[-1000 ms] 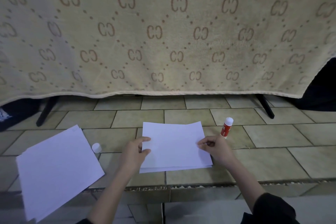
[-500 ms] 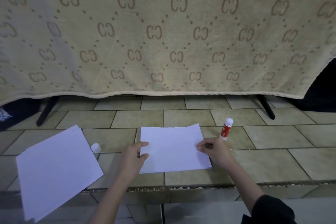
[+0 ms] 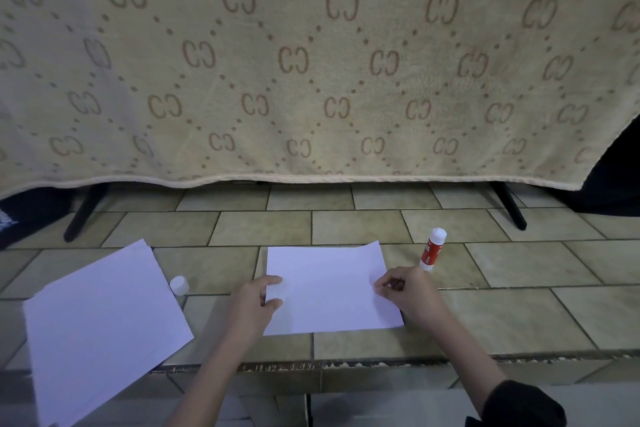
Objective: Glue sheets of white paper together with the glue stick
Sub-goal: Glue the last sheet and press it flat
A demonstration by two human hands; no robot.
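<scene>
White paper sheets (image 3: 329, 288) lie stacked on the tiled ledge (image 3: 485, 315) in front of me. My left hand (image 3: 254, 305) pinches their left edge between thumb and fingers. My right hand (image 3: 407, 291) pinches the right edge with curled fingertips. A red glue stick (image 3: 432, 249) stands uncapped just beyond my right hand, its white glue end up. Its white cap (image 3: 179, 285) lies on the tiles left of the sheets.
A stack of more white paper (image 3: 100, 329) lies at the left, hanging over the ledge's front edge (image 3: 381, 362). A beige patterned blanket (image 3: 311, 62) hangs over a black-legged stand (image 3: 509, 208) behind the tiles.
The sheets have been lowered flat onto the tiles and squared up; their lifted near edge no longer shows. Both hands stay on the side edges.
</scene>
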